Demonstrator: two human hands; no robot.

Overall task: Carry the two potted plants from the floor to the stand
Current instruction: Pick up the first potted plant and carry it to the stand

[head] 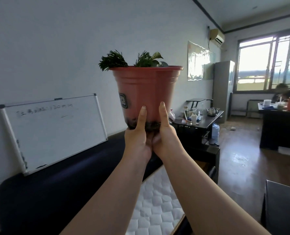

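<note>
Two bare forearms, no sleeve, watch or bracelet on either, reach into view from the 5 and 7 o'clock edges. The left hand (137, 141) shows a thumbnail painted pale with a small white pattern; the right hand (166, 139) has a longer, plain glossy thumbnail. Only the thumbs and the heels of the hands are visible; the other fingers are hidden.

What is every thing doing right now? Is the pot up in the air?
Flower pot: upright, held up in the air, dirt on its base.
Plant: in the pot, leaves poking over the rim.
Left hand: cupped under the pot, thumb up its side.
Right hand: cupped under the pot, thumb up its side.
Whiteboard: leaning on the wall, writing on it.
Kettle: standing on the dark table.
</note>
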